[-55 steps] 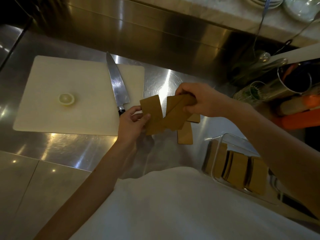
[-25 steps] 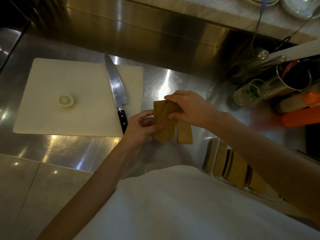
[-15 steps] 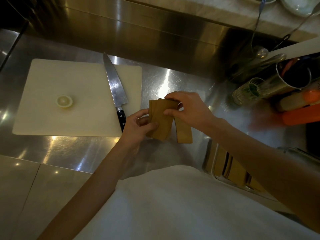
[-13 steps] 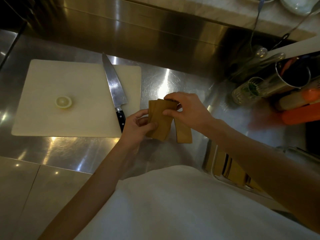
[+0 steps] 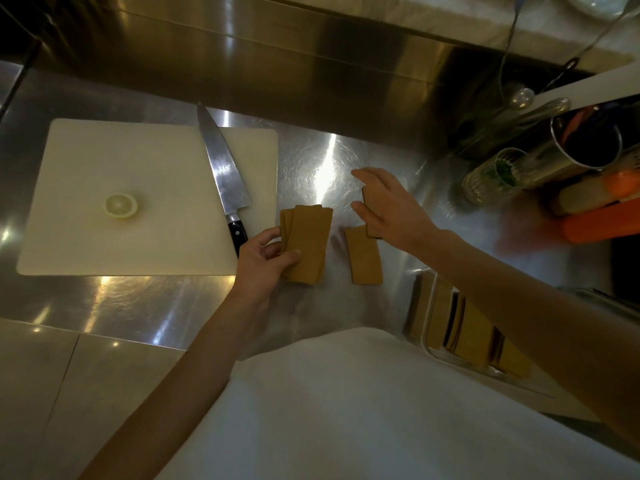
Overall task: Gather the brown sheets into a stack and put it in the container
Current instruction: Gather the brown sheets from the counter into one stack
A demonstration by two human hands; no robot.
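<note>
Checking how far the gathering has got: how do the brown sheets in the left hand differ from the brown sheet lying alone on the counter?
The stack of brown sheets is several sheets, slightly fanned; the single brown sheet is one piece. The stack is gripped by the left hand; the single sheet lies free on the steel counter, partly under the right hand. Both are the same brown and rectangular.

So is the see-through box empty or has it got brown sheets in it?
Not empty. The container already holds several brown sheets standing on edge, partly hidden behind the person's arm.
</note>
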